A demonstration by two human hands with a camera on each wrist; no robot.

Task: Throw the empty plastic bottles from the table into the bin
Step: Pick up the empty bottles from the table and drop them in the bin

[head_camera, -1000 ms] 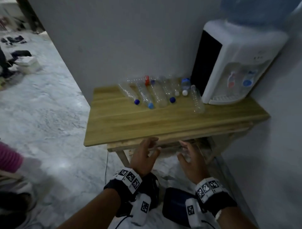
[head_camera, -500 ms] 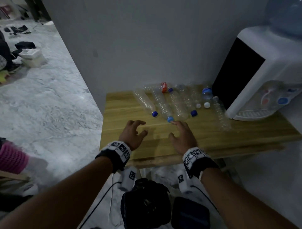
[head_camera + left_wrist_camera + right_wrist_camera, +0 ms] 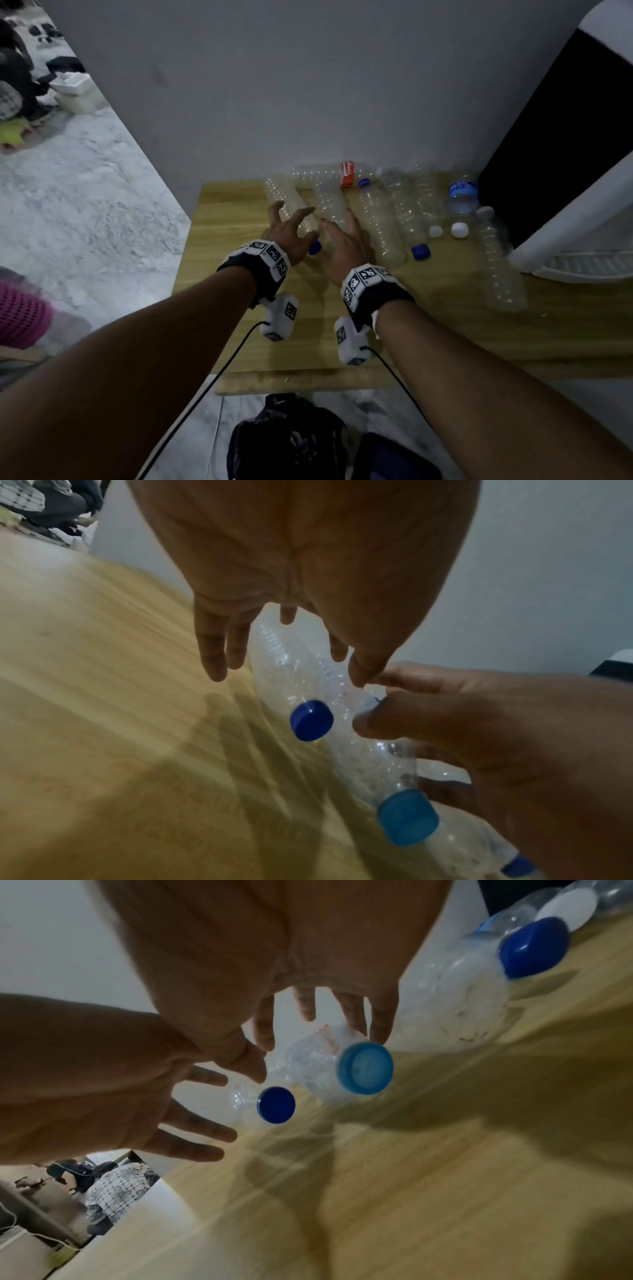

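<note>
Clear plastic bottles lie in a row on the wooden table by the wall.
Both hands hover spread above them, gripping nothing: left hand over the dark-blue-capped bottle, right hand over the light-blue-capped bottle.

Water dispenser cut off by right and top edges in head view; upper part unseen. Neck of light-blue-capped bottle hidden behind right hand in head view. Contact between left hand and dark-blue-capped bottle not determinable: fingers spread above it, gap unclear. Table surface smeared by motion blur in both wrist views. Black bag on floor cut off by bottom edge. Red label text too small to be read.
</note>
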